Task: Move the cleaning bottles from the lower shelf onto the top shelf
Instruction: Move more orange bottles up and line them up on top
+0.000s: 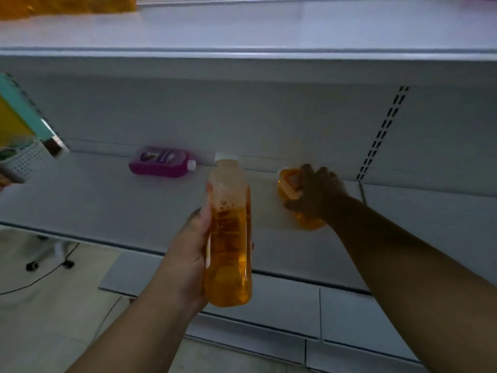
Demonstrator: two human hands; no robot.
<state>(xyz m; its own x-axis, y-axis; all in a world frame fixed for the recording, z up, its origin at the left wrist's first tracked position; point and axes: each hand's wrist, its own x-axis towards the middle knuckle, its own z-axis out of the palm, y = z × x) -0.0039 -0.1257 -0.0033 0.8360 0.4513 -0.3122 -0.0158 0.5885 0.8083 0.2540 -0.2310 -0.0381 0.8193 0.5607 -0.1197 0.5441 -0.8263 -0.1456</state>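
Your left hand (pixel 193 246) has its grip wrapped round an orange bottle (pixel 228 238), thumb on the near side and fingers behind it. The bottle stands nearly upright in the air in front of the lower shelf (pixel 94 189), its white cap pointing up and slightly away from you. Your right hand (pixel 314 192) reaches further in and lies over a second orange bottle (pixel 291 184) on its side on that shelf, fingers curled down around its body. It looks like a closing grip, though you cannot tell from here whether the bottle is lifted yet. That bottle's long axis runs roughly toward you and away, with its top at the far end.

To the left, near the back panel, a purple bottle (pixel 160 161) lies on its side with its cap pointing right, apart from both hands; your left hand is nearer to it, but it is full.

The top shelf (pixel 269 30) sits above and beyond both hands, so both bottles must travel up and forward over its front lip.
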